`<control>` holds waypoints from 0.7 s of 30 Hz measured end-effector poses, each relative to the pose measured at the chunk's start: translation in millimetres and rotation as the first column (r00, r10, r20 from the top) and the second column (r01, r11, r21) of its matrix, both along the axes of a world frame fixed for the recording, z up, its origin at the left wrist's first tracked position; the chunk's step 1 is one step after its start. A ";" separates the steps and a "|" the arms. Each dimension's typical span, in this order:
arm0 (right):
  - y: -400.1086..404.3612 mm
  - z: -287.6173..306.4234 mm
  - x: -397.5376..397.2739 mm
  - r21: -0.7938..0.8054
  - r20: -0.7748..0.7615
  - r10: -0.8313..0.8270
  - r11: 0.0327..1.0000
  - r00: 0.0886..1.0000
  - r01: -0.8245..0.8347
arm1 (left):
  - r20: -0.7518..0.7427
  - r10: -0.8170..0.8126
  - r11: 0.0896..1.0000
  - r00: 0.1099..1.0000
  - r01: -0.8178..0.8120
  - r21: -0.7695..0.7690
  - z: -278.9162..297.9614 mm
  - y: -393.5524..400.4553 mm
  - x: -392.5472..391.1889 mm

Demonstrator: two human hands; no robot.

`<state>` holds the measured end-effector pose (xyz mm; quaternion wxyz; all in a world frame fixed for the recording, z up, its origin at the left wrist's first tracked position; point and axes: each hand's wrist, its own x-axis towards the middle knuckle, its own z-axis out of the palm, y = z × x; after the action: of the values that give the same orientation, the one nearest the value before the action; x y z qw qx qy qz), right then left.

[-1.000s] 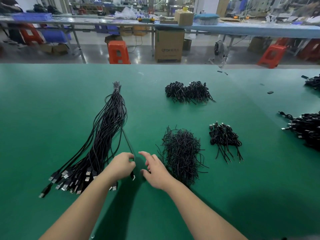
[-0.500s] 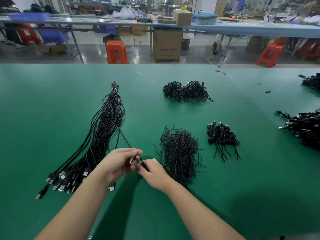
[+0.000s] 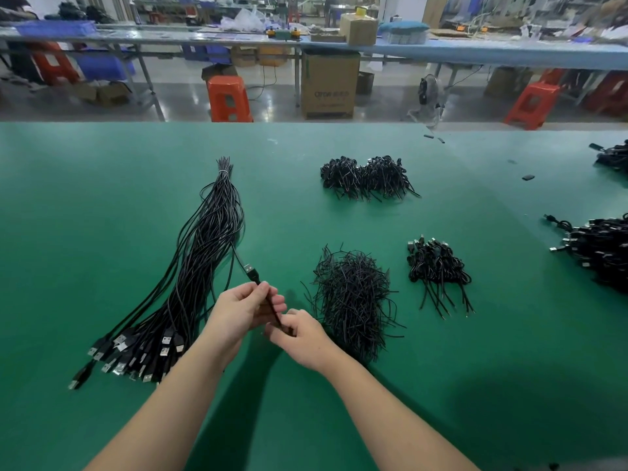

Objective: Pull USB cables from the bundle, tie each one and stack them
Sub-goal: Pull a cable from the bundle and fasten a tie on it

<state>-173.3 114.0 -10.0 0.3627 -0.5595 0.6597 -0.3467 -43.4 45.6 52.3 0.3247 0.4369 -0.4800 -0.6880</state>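
Note:
A long bundle of black USB cables [image 3: 204, 266] lies on the green table [image 3: 102, 198], tied at its far end, with the plugs fanned out near left. One USB cable [image 3: 252, 274] is lifted from it, plug end pointing up and away. My left hand [image 3: 243, 309] grips this cable just below the plug. My right hand [image 3: 300, 334] pinches the same cable lower down, close against the left hand. A loose heap of black wire ties [image 3: 351, 299] sits just right of my hands. A small stack of tied cables [image 3: 436, 266] lies further right.
Another pile of tied cables [image 3: 367, 176] lies at the far middle. More black cable heaps [image 3: 601, 249] sit at the right edge and one at the far right [image 3: 615, 158]. Beyond the table stand orange stools [image 3: 229, 98], a cardboard box [image 3: 329, 85] and other workbenches.
My left hand lifted one cable out of the bundle and raised its plug. My right hand closed in from open and now pinches the same cable beside the left hand.

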 end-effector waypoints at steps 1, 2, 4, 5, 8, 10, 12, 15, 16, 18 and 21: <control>-0.6 -3.1 -2.5 0.012 -0.028 0.021 1.000 0.999 -0.020 | 0.006 -0.036 0.999 0.999 0.036 -0.014 4.2 2.9 -1.4; -2.0 -6.9 -4.8 0.028 -0.050 0.031 0.999 0.998 -0.030 | 0.026 -0.077 0.996 0.997 0.078 -0.035 8.7 6.0 -2.9; -0.9 -6.3 -5.4 0.049 0.027 -0.005 0.999 1.000 0.003 | 0.056 -0.161 0.985 0.985 0.164 -0.056 18.9 13.6 -7.1; 1.0 -4.4 -5.5 0.019 0.019 -0.026 0.999 0.999 0.026 | 0.056 -0.201 0.978 0.978 0.203 -0.044 24.5 17.7 -9.0; -2.3 -7.8 -5.6 -0.010 0.366 -0.136 0.989 0.921 0.150 | 0.029 -0.315 0.949 0.949 0.315 0.021 41.0 29.2 -15.0; -8.5 -1.0 -0.6 0.021 0.406 -0.258 0.962 0.877 0.274 | 0.043 -0.384 0.923 0.922 0.383 0.041 49.5 34.3 -18.0; -9.1 2.6 3.4 -0.005 0.539 -0.284 0.940 0.793 0.340 | 0.030 -0.411 0.910 0.911 0.407 0.079 56.0 36.8 -19.8; -7.8 6.8 5.0 0.098 0.578 -0.307 0.946 0.756 0.310 | -0.014 -0.367 0.921 0.930 0.366 0.134 62.8 33.7 -18.4; -5.9 4.5 6.9 0.121 0.555 -0.312 0.947 0.771 0.297 | -0.025 -0.343 0.928 0.939 0.343 0.145 64.3 30.5 -16.5; 1.4 -11.2 9.6 0.005 0.191 -0.195 0.980 0.962 0.198 | -0.038 -0.307 0.938 0.951 0.309 0.156 65.9 23.8 -11.1; 13.5 -17.8 17.1 -0.059 -0.054 -0.060 0.997 0.997 0.057 | -0.033 -0.290 0.946 0.956 0.292 0.140 68.6 14.6 -1.3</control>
<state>-156.1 127.6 -27.8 0.3175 -0.5595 0.6755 -0.3604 -44.8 60.1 120.9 0.1903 0.3796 -0.4865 -0.7636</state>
